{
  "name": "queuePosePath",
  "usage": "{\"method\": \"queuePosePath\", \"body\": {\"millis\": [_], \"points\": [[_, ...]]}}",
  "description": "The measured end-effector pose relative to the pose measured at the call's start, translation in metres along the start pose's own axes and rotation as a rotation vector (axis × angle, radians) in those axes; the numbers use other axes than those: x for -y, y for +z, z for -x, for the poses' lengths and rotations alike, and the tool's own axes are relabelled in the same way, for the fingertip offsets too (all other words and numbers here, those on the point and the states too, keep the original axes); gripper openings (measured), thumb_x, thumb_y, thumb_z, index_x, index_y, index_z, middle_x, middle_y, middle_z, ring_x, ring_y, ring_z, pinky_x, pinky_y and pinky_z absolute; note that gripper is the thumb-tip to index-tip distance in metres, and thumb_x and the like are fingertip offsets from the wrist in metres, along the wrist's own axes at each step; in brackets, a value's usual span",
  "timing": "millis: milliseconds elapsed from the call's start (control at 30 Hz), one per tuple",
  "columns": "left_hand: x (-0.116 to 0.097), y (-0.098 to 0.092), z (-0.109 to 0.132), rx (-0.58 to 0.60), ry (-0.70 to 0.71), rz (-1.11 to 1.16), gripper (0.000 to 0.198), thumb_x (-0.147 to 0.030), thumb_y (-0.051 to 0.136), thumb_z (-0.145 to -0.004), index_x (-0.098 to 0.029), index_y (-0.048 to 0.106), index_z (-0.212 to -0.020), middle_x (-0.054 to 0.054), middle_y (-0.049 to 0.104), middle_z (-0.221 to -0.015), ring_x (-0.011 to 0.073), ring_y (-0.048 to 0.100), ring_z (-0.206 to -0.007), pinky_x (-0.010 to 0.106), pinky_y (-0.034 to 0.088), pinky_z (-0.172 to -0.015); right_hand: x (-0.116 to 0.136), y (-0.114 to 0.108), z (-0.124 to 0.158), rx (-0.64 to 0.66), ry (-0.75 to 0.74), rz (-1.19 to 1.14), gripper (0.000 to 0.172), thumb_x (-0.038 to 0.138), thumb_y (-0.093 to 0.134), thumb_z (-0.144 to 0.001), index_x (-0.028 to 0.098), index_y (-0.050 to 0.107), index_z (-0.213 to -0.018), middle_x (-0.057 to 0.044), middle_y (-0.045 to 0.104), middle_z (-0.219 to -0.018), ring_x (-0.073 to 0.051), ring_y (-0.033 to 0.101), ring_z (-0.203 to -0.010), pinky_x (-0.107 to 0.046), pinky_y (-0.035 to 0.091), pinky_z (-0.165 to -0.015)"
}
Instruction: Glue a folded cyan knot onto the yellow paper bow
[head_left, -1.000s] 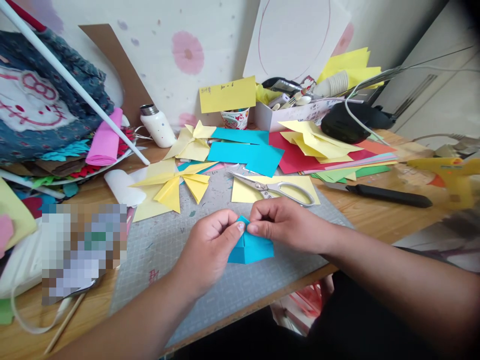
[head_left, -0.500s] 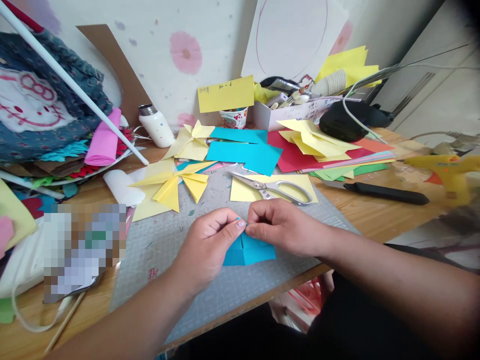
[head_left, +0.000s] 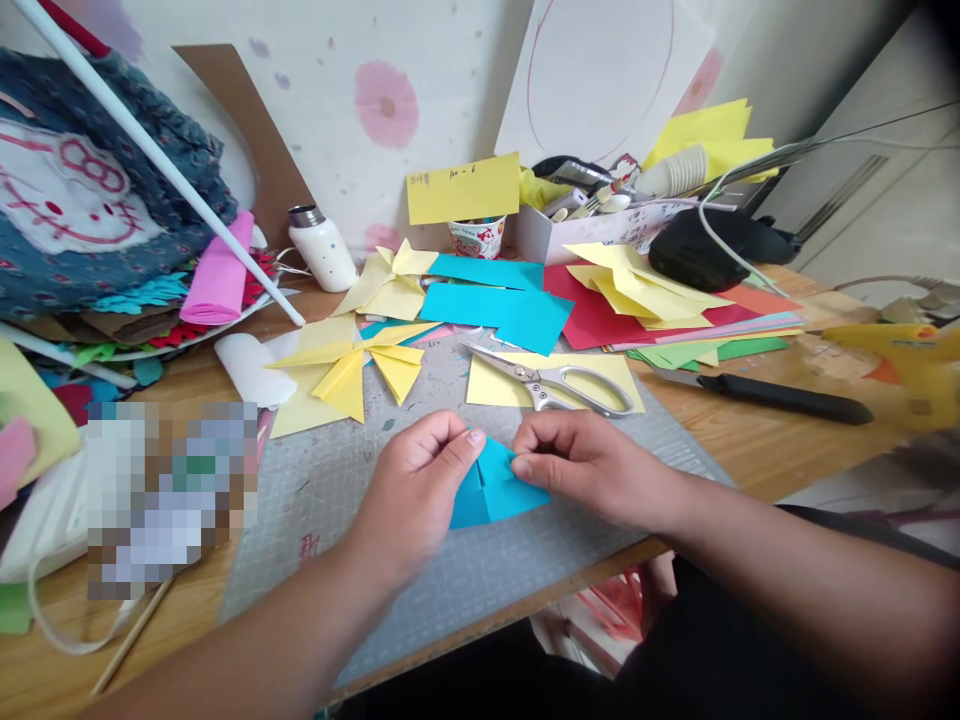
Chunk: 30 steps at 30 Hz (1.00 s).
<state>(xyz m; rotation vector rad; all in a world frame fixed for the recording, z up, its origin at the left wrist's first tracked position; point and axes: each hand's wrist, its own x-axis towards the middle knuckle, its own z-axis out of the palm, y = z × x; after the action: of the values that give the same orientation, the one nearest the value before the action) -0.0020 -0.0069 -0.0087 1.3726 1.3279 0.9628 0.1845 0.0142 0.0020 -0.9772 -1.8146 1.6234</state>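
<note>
A folded piece of blue paper with a crease down its middle is held just above the grey cutting mat. My left hand pinches its upper left edge between thumb and forefinger. On the paper's right edge, my right hand is closed in a pinch. Behind my hands, metal scissors lie on a pale yellow sheet. To their left is a folded yellow paper shape with spread points. Flat blue strips lie farther back.
A black-handled knife and a yellow glue gun lie on the right. Coloured paper sheets are stacked behind. A white bottle, a paper cup and a filled box stand along the wall. At left is a wooden stick.
My right hand has slid from the paper's top point down its right edge, away from my left hand. More of the blue paper shows. The whole view has shifted slightly.
</note>
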Motion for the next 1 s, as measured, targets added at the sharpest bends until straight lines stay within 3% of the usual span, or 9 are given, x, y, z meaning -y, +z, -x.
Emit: {"method": "queuePosePath", "body": {"millis": [133, 267, 500, 700, 833, 933, 1000], "points": [[-0.0022, -0.0009, 0.0013, -0.045, 0.057, -0.14, 0.034, -0.042, 0.051, -0.086, -0.02, 0.04, -0.063, -0.006, 0.036, -0.057, 0.009, 0.034, -0.052, 0.021, 0.029, -0.047, -0.0003, 0.0062, -0.0035, 0.068, 0.126, -0.237, 0.031, 0.045, 0.061, -0.082, 0.016, 0.053, -0.075, 0.001, 0.057, -0.066, -0.011, 0.056, -0.061, -0.025, 0.046, -0.059], [-0.0021, -0.0017, 0.0012, -0.02, 0.04, -0.129, 0.035, -0.043, 0.051, -0.087, -0.019, 0.041, -0.064, -0.006, 0.037, -0.057, 0.0088, 0.035, -0.053, 0.021, 0.03, -0.048, -0.0046, 0.0104, -0.0073, 0.029, 0.147, -0.273, 0.031, 0.042, 0.065, -0.079, 0.015, 0.053, -0.069, 0.002, 0.056, -0.061, -0.009, 0.055, -0.056, -0.022, 0.045, -0.056], [-0.0018, -0.0013, -0.0035, 0.242, -0.067, 0.036, 0.031, -0.046, 0.056, -0.084, -0.017, 0.055, -0.074, -0.003, 0.049, -0.064, 0.01, 0.042, -0.058, 0.022, 0.034, -0.052, -0.0043, 0.0048, -0.0074, -0.103, 0.15, -0.287, 0.032, 0.037, 0.075, -0.068, 0.015, 0.053, -0.063, 0.006, 0.05, -0.054, -0.006, 0.047, -0.05, -0.019, 0.039, -0.051], [-0.0036, 0.0012, -0.0007, 0.188, -0.117, -0.038, 0.038, -0.052, 0.055, -0.082, -0.016, 0.055, -0.068, -0.002, 0.05, -0.059, 0.0114, 0.045, -0.054, 0.023, 0.034, -0.048, -0.0041, 0.0055, -0.0048, -0.136, 0.146, -0.213, 0.027, 0.033, 0.066, -0.073, 0.016, 0.048, -0.061, 0.005, 0.049, -0.053, -0.006, 0.042, -0.049, -0.02, 0.031, -0.048], [-0.0014, 0.0017, 0.0001, 0.129, -0.101, 0.027, 0.036, -0.049, 0.06, -0.08, -0.016, 0.056, -0.065, -0.004, 0.047, -0.057, 0.009, 0.041, -0.052, 0.02, 0.033, -0.046, -0.0011, 0.0047, -0.0055, -0.172, 0.082, 0.039, 0.026, 0.03, 0.062, -0.076, 0.017, 0.048, -0.059, 0.005, 0.045, -0.055, -0.007, 0.039, -0.052, -0.021, 0.03, -0.049], [-0.002, 0.0025, -0.0011, 0.119, -0.146, 0.166, 0.032, -0.047, 0.064, -0.078, -0.016, 0.062, -0.071, -0.002, 0.055, -0.061, 0.0103, 0.048, -0.056, 0.021, 0.043, -0.051, 0.001, 0.002, -0.0052, -0.19, -0.058, 0.226, 0.012, 0.026, 0.064, -0.077, 0.015, 0.062, -0.077, 0.001, 0.06, -0.07, -0.01, 0.052, -0.064, -0.023, 0.04, -0.058], [-0.0039, 0.0037, -0.0019, 0.128, -0.205, 0.317, 0.029, -0.044, 0.067, -0.076, -0.016, 0.066, -0.078, 0.0, 0.062, -0.068, 0.0128, 0.055, -0.061, 0.025, 0.05, -0.056, 0.0003, 0.0006, -0.0041, -0.21, -0.176, 0.272, 0.028, 0.022, 0.068, -0.075, 0.014, 0.065, -0.101, -0.003, 0.069, -0.093, -0.014, 0.061, -0.082, -0.026, 0.047, -0.073]]}}
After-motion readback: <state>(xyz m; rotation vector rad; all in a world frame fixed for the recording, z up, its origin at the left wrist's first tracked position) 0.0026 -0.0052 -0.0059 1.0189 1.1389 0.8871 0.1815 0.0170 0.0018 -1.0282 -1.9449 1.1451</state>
